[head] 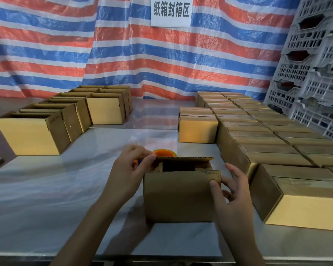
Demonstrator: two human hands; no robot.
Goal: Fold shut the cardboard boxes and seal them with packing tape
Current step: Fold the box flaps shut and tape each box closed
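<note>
A small brown cardboard box (178,198) stands on the table in front of me with its top flaps partly folded; a dark gap shows between the far flap and the near flap. My left hand (130,170) pinches the left end of the far flap with fingers and thumb. My right hand (232,194) is at the box's right side, thumb pressing the near flap's right corner, fingers spread behind. An orange tape dispenser (164,153) with a blue part lies just behind the box, mostly hidden by it and my left hand.
Open-topped boxes (33,135) stand in rows at the back left. Several sealed boxes (258,135) fill the right side up to the table's near edge. Grey plastic crates (315,64) are stacked at the far right. A striped tarp with a white sign (171,11) hangs behind.
</note>
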